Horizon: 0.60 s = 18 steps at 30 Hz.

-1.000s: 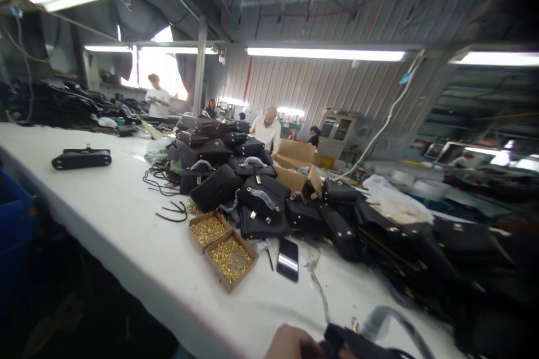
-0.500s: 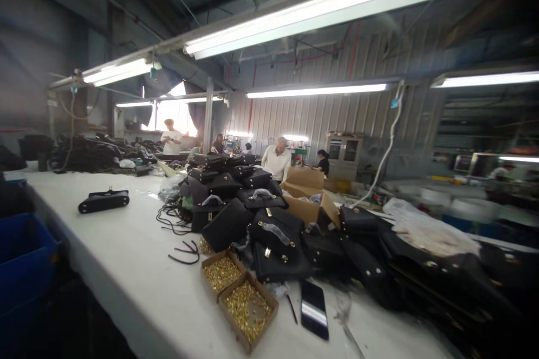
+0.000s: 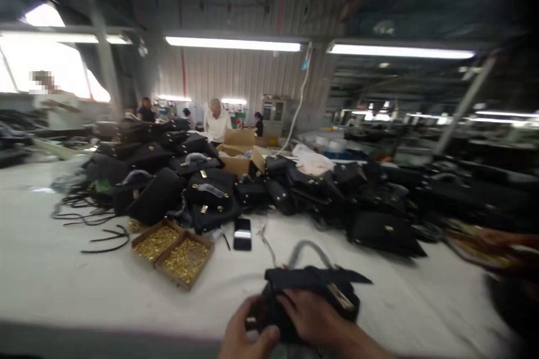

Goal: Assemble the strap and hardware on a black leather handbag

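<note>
Hands work one black bag (image 3: 311,291) at the near tabletop (image 3: 63,280) edge — left hand (image 3: 244,336) pinching its corner, right hand (image 3: 314,317) pressed on top; judging by the far pile (image 3: 177,179), many bags remain.

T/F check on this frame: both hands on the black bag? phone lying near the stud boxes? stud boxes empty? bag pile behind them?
1. Both the left hand and the right hand grip the black bag. True.
2. A phone lies on the table right of the cardboard boxes. True.
3. The boxes are empty. False: they hold gold-coloured studs.
4. No other bags on the table. False: a pile of black bags sits behind the boxes.
</note>
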{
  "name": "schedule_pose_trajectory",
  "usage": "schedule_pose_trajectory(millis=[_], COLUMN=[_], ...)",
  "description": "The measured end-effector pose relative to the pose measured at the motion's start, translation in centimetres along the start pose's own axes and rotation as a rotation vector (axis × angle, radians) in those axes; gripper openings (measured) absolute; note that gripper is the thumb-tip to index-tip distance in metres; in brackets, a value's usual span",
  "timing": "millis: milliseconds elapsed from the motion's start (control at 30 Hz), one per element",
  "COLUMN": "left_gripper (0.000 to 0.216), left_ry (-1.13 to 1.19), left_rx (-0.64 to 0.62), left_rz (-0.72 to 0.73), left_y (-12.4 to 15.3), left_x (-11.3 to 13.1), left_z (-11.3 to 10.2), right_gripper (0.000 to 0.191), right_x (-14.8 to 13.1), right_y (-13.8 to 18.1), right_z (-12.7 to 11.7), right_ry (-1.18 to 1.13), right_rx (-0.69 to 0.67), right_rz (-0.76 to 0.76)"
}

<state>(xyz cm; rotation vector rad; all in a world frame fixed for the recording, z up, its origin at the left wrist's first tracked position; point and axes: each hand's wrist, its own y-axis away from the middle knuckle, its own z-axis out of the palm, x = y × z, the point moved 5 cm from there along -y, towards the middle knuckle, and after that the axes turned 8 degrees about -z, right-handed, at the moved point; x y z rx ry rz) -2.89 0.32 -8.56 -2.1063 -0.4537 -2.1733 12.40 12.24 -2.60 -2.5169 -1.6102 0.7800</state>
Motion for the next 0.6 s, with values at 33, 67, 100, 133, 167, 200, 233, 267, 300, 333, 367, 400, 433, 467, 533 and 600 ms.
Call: schedule_pose_trajectory(millis=[33,67,100,133,167,200,233,267,300,333,367,400,433,467,533,600], left_gripper=[0.086,0.09,0.093,0.096,0.098,0.098,0.098,0.095,0.091,0.086,0.081,0.076,0.072,0.069,0.062,0.05], left_ry=[0.002,0.003,-0.002,-0.013,-0.025,-0.038,-0.052,-0.065,-0.078,-0.091,-0.107,-0.125,-0.14,-0.154,-0.178,-0.231], left_rx=[0.049,0.092,0.122,0.143,0.156,0.166,0.175,0.183,0.188,0.191,0.195,0.202,0.214,0.236,0.288,0.41], left_rz=[0.016,0.022,0.027,0.027,0.022,0.015,0.007,-0.002,-0.006,0.0,0.01,0.019,0.027,0.022,-0.014,-0.116], left_y=[-0.3,-0.4,-0.4,-0.3,-0.2,0.0,0.2,0.3,0.3,0.3,0.3,0.3,0.2,0.3,0.6,1.4], left_x=[-1.0,-1.9,-2.7,-3.4,-4.0,-4.5,-4.7,-4.9,-4.8,-4.5,-4.1,-3.4,-2.6,-1.7,0.3,2.2], left_z=[0.1,0.2,0.3,0.4,0.4,0.4,0.4,0.3,0.2,0.2,0.1,0.1,0.2,0.4,1.1,1.7], right_gripper=[0.039,0.041,0.04,0.039,0.038,0.036,0.035,0.035,0.035,0.036,0.036,0.036,0.036,0.036,0.037,0.033], right_x=[0.2,0.4,0.5,0.5,0.5,0.5,0.5,0.5,0.5,0.6,0.7,0.8,0.9,0.8,0.4,-0.4], right_y=[0.1,-0.1,-0.4,-0.7,-0.9,-1.1,-1.1,-1.2,-1.2,-1.2,-1.2,-1.3,-1.4,-1.4,-1.6,-1.7], right_z=[0.5,0.8,0.8,0.6,0.4,0.2,0.0,-0.2,-0.3,-0.4,-0.6,-0.7,-0.9,-1.1,-1.8,-2.8], right_ry=[-0.011,-0.026,-0.042,-0.061,-0.087,-0.117,-0.148,-0.175,-0.193,-0.2,-0.2,-0.197,-0.195,-0.193,-0.182,-0.114], right_rx=[-0.108,-0.168,-0.184,-0.178,-0.154,-0.129,-0.111,-0.103,-0.103,-0.108,-0.115,-0.125,-0.143,-0.168,-0.232,-0.278], right_rz=[0.036,0.056,0.076,0.093,0.101,0.106,0.106,0.101,0.095,0.09,0.087,0.085,0.085,0.088,0.087,0.048])
